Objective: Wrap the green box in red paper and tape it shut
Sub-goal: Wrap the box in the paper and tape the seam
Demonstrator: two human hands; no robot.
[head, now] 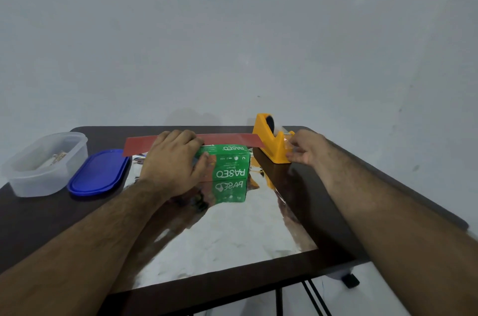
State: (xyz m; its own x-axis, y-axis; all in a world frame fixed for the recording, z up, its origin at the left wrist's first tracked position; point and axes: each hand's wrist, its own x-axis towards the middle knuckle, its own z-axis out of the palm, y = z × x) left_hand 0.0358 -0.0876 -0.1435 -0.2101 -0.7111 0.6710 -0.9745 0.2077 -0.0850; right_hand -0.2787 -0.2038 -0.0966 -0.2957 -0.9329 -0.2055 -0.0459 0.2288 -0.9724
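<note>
The green box (231, 165) stands on a sheet of wrapping paper whose shiny silver inner side (227, 232) faces up and mirrors the box. The far edge of that sheet is folded up over the box top, and its red side (227, 140) shows there. My left hand (172, 164) lies over the box's left part and presses the red flap down on the top. My right hand (304, 148) is at the front of the yellow tape dispenser (271, 140), right of the box, with fingers pinched on the clear tape end.
On the dark brown table (41, 214), a clear plastic tub (44, 164) with small items stands at the far left, its blue lid (99, 172) flat beside it. The table's front edge and black legs (313, 297) show at the bottom.
</note>
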